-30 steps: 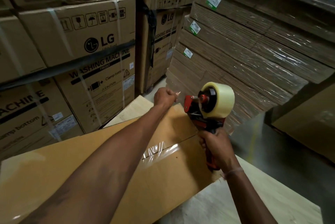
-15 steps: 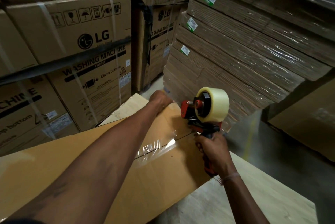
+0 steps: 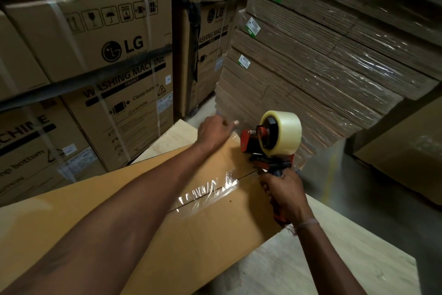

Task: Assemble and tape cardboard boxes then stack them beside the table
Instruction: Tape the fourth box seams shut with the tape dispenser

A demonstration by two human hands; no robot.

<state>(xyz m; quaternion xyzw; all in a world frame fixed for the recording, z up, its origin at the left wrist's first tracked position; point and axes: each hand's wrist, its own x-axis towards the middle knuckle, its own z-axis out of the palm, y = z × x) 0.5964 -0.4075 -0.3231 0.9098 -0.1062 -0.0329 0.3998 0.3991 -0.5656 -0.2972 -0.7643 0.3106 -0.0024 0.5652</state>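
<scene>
Now the cardboard box (image 3: 143, 223) lies on the surface (image 3: 334, 270), its near end cut off. Right hand (image 3: 284, 195) grips the tape dispenser (image 3: 270, 144) at the box's far end; left hand (image 3: 212, 131) pinches something there, blurred.

I count one tape gun (image 3: 267, 146), one box (image 3: 143, 199) on my table (image 3: 311, 270), three green-labelled flat stacks behind.

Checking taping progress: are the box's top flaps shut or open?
Shut: the cardboard box flaps lie flat, meeting at a seam with clear tape across it.
</scene>
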